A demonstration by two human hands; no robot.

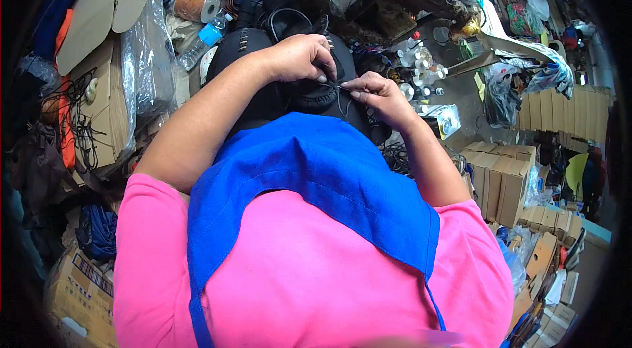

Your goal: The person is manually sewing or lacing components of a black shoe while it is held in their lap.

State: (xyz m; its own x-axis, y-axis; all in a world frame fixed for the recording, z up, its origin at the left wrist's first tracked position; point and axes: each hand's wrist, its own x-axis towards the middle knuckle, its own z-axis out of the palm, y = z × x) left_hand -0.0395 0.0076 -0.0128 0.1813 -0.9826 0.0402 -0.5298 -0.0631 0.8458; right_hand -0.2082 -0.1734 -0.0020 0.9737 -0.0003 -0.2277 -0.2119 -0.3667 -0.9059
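A black leather-like piece with a gathered, ridged edge (315, 99), possibly a shoe, rests on my lap above the blue apron (296, 137). My left hand (301, 58) bends over it from the left, thumb and fingers pinched at a thin dark thread. Just to the right, my right hand (380, 96) pinches the same thread between thumb and forefinger. A loose end of the thread (347, 108) curls down below the fingertips. Whether a needle is on it is too small to tell. A black loop-shaped part (289, 19) lies beyond my left hand.
An orange spool (196, 4) and a plastic bottle with a blue label (209, 34) stand at the far left, near cardboard (105, 91). Several small white bottles (419, 61) stand to the right. Cardboard boxes (500, 177) pile up at the lower right.
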